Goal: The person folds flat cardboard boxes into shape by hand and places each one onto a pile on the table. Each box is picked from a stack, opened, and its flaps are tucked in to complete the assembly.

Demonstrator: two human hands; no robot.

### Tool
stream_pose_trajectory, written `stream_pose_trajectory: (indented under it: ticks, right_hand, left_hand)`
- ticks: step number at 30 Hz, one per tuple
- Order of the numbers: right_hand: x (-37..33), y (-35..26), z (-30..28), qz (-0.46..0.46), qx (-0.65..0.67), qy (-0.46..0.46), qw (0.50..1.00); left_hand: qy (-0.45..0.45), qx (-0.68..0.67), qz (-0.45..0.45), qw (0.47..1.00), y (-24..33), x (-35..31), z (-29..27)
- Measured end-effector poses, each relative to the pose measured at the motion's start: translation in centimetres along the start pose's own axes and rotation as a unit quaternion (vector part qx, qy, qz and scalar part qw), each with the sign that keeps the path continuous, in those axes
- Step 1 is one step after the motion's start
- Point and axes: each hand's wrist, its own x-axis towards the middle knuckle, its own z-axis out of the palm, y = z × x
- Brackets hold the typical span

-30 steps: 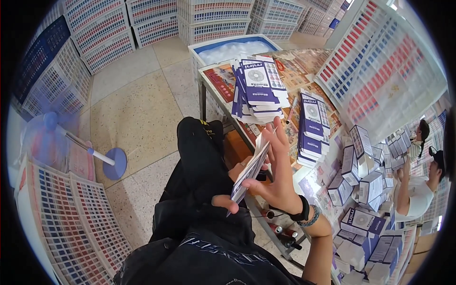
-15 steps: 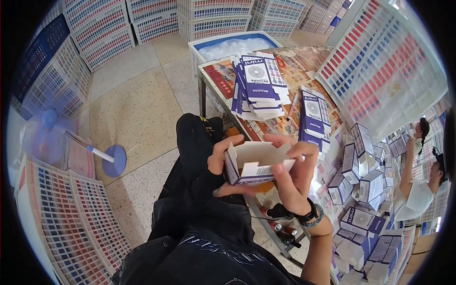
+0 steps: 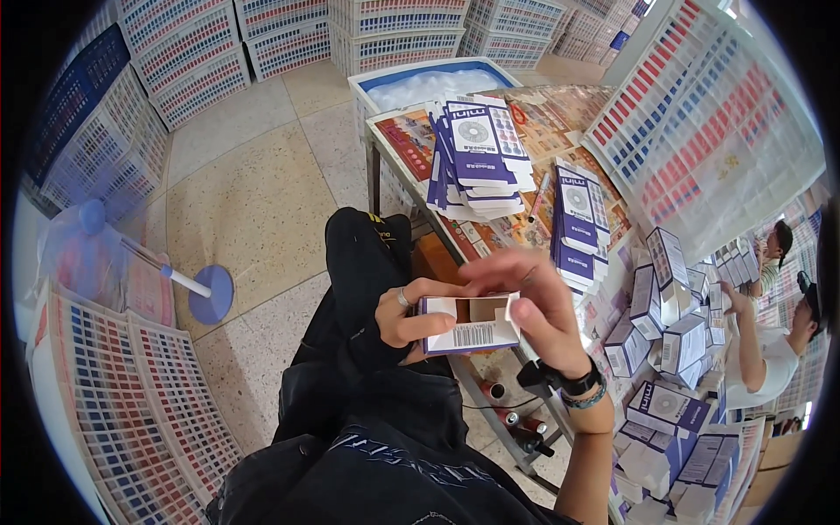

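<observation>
A small white and purple carton [image 3: 473,339] is held over my lap, its end partly open with a printed flap along the near side. My left hand [image 3: 409,313] grips the carton's left end, thumb on its near flap. My right hand [image 3: 549,308] bends over the right end, its thumb against a side flap and its fingers stretched behind the opening, partly hidden. Beyond the hands, flat folded cartons [image 3: 479,144] lie in a pile on the table, with a second pile [image 3: 577,219] to its right.
Set-up cartons [image 3: 667,404] are heaped on the table [image 3: 551,114] at right. A white crate [image 3: 354,92] stands behind it, and a slatted crate [image 3: 652,96] leans at far right. A fan [image 3: 210,293] stands on the left floor. A co-worker [image 3: 761,363] sits at right.
The near flap has been folded in over the carton's opening, and the carton has turned toward me. My left thumb now presses on top; my right hand has shifted over the right end.
</observation>
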Motion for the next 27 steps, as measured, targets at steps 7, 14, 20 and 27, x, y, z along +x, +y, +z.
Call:
stream_pose_trajectory:
  ticks: [7,14,20,27]
  right_hand:
    - [-0.4,-1.6,0.2,-0.150,-0.382,-0.019,0.912]
    - [0.0,-1.0,-0.2,-0.192,-0.482,-0.068,0.852]
    - [0.0,-1.2,-0.6,-0.166,-0.392,-0.046,0.904]
    - [-6.0,-7.5,-5.5,-0.337,-0.624,0.485,0.512]
  left_hand:
    - [0.001,-0.086,-0.048,0.995,0.2,-0.2,0.0]
    - [0.053,-0.132,-0.089,0.986,0.8,-0.6,0.3]
    - [0.040,-0.141,-0.060,0.987,-0.7,-0.9,1.0]
    - [0.005,-0.117,-0.251,0.961,1.1,1.1,-0.4]
